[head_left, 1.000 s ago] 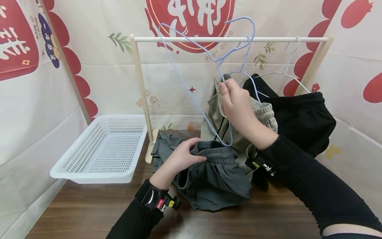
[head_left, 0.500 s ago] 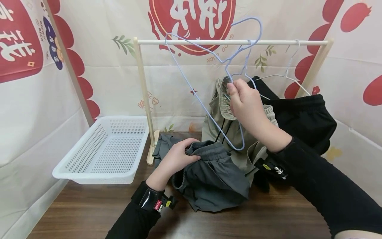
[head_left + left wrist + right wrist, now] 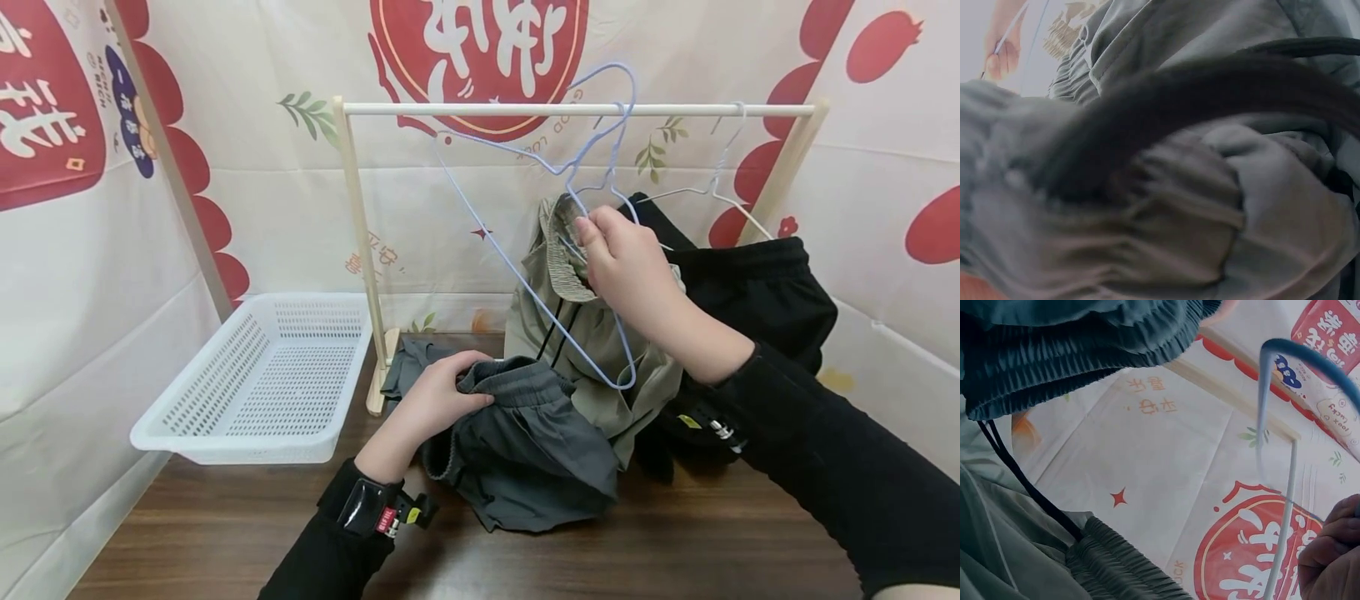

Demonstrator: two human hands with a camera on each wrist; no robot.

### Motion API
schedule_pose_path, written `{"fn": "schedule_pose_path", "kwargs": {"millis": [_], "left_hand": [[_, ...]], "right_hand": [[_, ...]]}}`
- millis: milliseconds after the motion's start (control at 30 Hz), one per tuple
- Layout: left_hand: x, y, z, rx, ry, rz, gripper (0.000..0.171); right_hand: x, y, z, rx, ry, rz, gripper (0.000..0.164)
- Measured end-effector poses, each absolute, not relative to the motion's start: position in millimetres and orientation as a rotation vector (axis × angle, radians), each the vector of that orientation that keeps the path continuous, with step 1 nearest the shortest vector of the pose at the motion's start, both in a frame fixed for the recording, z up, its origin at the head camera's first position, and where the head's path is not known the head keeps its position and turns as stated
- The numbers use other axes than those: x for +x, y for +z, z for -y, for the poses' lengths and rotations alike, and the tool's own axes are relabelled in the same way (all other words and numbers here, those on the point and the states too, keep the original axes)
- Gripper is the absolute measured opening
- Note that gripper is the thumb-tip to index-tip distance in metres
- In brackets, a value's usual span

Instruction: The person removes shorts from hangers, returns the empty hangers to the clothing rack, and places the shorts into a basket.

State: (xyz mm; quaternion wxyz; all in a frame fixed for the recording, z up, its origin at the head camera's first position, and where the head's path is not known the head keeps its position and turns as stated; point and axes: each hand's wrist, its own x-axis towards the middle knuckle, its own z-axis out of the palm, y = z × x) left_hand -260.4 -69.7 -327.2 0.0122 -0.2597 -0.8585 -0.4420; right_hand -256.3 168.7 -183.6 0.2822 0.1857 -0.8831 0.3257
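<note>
My left hand pinches the elastic waistband of dark grey shorts, which lie bunched on the table; the waist opening faces up toward me. In the left wrist view the gathered grey shorts fill most of the picture. Held up over them is a pale blue wire hanger, gripped near its neck by my right hand. The hanger tilts, one end pointing up left, the other hanging low beside the grey waistband. In the right wrist view the curled fingers of my right hand appear at the lower right corner.
Behind the hanger, khaki shorts with black drawstrings hang on another blue hanger from the rack's white bar. Black shorts hang further right on a white hanger. A white perforated basket stands at the left.
My right hand has moved slightly right, and the hanger's upper left end has dropped while its lower end shifted right. My left hand and the grey shorts have shifted slightly left.
</note>
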Motion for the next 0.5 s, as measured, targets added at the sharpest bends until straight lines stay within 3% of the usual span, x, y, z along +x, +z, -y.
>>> {"fn": "schedule_pose_path", "kwargs": {"millis": [500], "left_hand": [[-260.6, -325.3, 76.6, -0.807, -1.276, 2.705, 0.040]], "right_hand": [[-292.4, -170.2, -153.1, 0.442, 0.956, 2.519, 0.036]]}}
